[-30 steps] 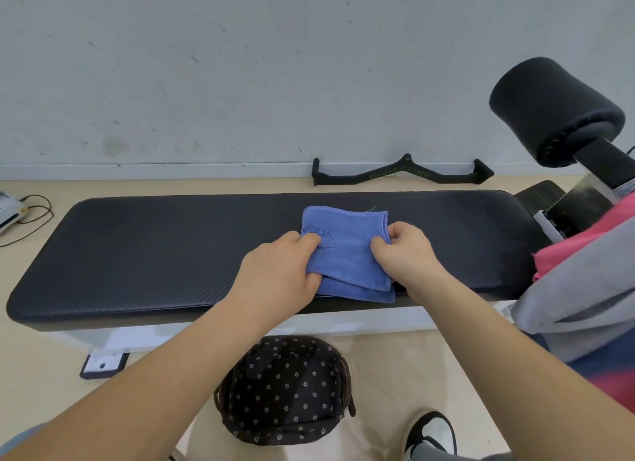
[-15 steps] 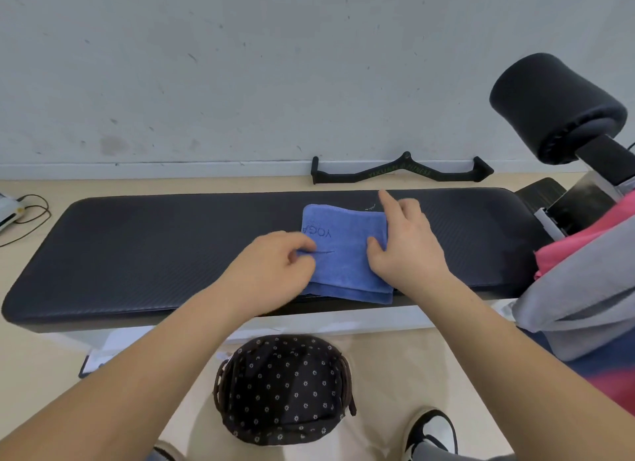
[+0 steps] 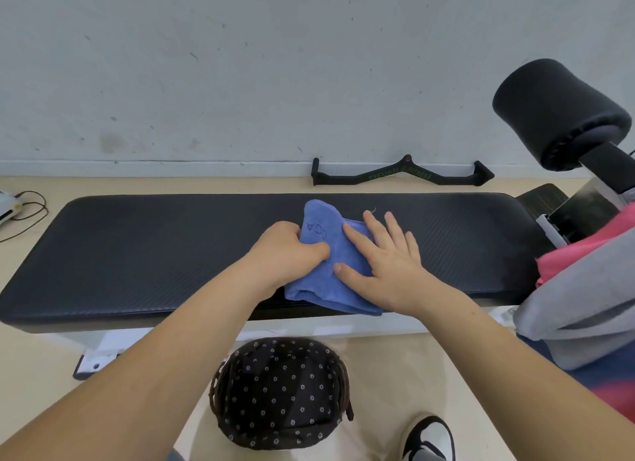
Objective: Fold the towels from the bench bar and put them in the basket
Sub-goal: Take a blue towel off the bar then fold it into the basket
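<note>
On the black tabletop [image 3: 154, 254], my left hand [image 3: 288, 251] grips the left edge of the blue towel [image 3: 323, 288], fingers curled; my right hand [image 3: 388, 264] presses it flat, fingers straight. Soft, light, floppy, I judge: pinch folded corners.

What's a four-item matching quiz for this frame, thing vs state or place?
1 blue towel
2 left hand
3 right hand
4 basket

A on the floor in front of the bench
B laid flat, pressing down on the towel
C gripping the towel's raised edge
D lying on the bench

Pairs: 1-D, 2-C, 3-B, 4-A
</note>
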`<state>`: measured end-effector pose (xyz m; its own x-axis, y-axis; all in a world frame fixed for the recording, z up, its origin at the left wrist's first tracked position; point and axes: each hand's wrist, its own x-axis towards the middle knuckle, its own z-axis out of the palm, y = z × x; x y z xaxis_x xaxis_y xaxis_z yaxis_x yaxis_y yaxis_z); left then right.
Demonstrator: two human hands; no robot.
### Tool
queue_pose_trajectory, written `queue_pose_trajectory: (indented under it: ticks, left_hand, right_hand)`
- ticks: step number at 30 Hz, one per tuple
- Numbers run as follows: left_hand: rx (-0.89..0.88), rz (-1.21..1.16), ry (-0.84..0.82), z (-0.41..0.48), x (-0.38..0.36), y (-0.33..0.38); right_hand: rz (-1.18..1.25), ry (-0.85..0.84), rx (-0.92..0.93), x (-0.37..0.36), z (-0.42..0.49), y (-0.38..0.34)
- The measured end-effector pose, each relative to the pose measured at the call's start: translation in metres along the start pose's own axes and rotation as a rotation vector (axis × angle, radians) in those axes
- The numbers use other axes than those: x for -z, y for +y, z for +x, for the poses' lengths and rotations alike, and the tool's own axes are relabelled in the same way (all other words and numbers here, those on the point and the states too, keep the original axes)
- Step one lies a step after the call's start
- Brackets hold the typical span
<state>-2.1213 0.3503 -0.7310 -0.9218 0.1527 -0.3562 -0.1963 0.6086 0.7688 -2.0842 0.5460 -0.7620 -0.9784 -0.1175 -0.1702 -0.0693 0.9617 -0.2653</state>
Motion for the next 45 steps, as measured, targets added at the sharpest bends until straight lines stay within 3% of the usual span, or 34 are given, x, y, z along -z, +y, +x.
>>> queue_pose_trajectory:
  ticks: [5,11,13,17,23,30,33,36,38,40,45]
  left_hand:
    - [-0.067,0.064,0.183,-0.009,0.022,-0.008]
    - [-0.186,-0.015,0.162,-0.032,0.013,-0.004]
    - [-0.229,0.028,0.149,-0.033,0.005,-0.002]
    - [-0.266,0.091,0.150,-0.036,-0.004,0.006]
    - [-0.377,0.196,0.133,-0.037,-0.027,0.023]
    - [-0.417,0.464,0.026,-0.029,-0.050,0.024]
    - [-0.424,0.324,-0.017,-0.025,-0.038,0.020]
    - [-0.319,0.101,0.134,-0.021,-0.026,0.007]
    - [-0.237,0.140,0.206,-0.018,-0.019,-0.001]
    - [-0.143,0.159,0.156,-0.017,-0.016,-0.005]
    - [-0.018,-0.271,-0.111,-0.040,-0.015,-0.005]
  right_hand:
    - [0.016,-0.061,0.051,-0.006,-0.007,-0.021]
    - [0.120,-0.028,0.005,-0.011,-0.003,-0.035]
    - [0.140,0.025,-0.005,-0.011,-0.004,-0.036]
    - [0.140,0.285,-0.043,-0.007,-0.010,-0.033]
    - [0.556,-0.031,-0.022,0.012,-0.012,-0.009]
    - [0.888,0.087,-0.249,0.021,-0.012,-0.002]
    - [0.907,0.164,-0.295,0.017,-0.007,-0.006]
    - [0.822,0.195,-0.325,0.013,-0.002,-0.006]
    - [0.787,0.190,-0.333,0.013,0.000,-0.006]
    - [0.765,0.179,-0.325,0.013,0.001,-0.007]
    - [0.852,0.073,-0.200,0.014,-0.012,-0.026]
